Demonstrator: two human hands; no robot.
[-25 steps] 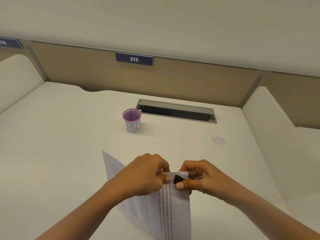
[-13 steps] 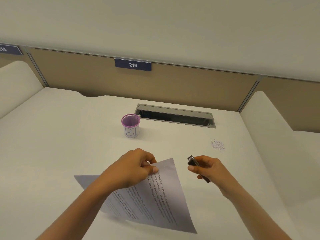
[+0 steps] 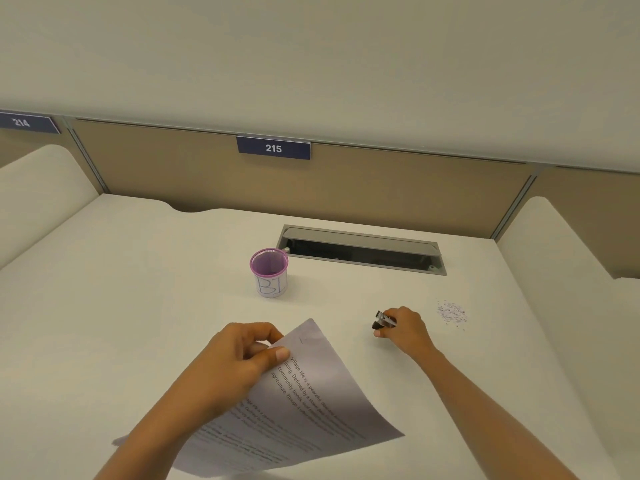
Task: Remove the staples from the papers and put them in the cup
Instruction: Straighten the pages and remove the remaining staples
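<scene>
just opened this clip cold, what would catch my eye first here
The printed papers draw the eye first, low in the middle, pinched near their top corner by the left hand and curling up off the desk. To their right, the right hand holds a small dark staple remover low over the desk. Behind them stands a purple-rimmed cup, with a patch of tiny specks farther right.

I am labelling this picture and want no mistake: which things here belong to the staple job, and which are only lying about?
For the job: papers, pinched by the left hand; staple remover, held in the right hand; cup, standing on the desk.
Lying about: cable slot; 215 sign; 214 sign; patch of small specks.
</scene>
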